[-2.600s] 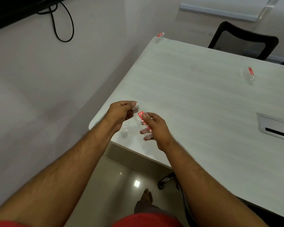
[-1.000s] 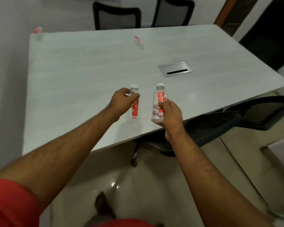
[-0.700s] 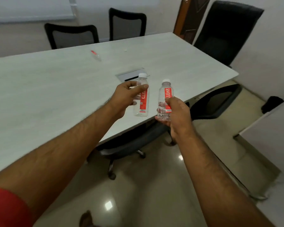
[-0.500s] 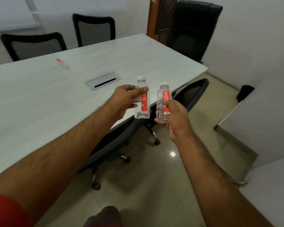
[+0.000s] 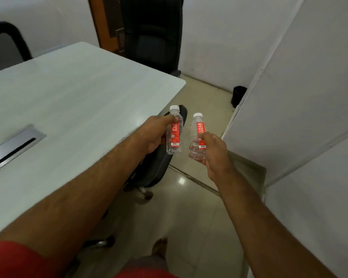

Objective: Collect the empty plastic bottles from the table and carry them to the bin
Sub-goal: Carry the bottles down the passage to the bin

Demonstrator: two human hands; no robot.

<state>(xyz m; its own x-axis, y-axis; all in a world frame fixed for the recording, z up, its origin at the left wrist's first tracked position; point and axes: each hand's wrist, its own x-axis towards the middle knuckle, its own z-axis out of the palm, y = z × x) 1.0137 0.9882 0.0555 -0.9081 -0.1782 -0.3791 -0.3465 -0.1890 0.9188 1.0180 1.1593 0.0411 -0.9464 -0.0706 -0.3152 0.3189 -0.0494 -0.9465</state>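
I hold two small clear plastic bottles with white caps and red labels, both upright in front of me above the floor. My left hand (image 5: 154, 135) grips the left bottle (image 5: 175, 135) from its left side. My right hand (image 5: 213, 149) grips the right bottle (image 5: 198, 137) around its lower half. The two bottles are a short gap apart, just past the corner of the white table (image 5: 78, 97). A small black bin (image 5: 238, 96) stands on the floor by the wall, ahead and to the right.
A black office chair (image 5: 153, 167) is tucked under the table edge below my left hand. A tall black chair (image 5: 151, 33) and a brown door (image 5: 107, 23) are behind the table corner. White partition walls (image 5: 299, 97) close in on the right. A metal cable slot (image 5: 12, 147) sits in the tabletop.
My view has swung right, away from the table and toward the floor and walls. Both hands kept their bottles and now hang past the table corner. The black bin is nearer.
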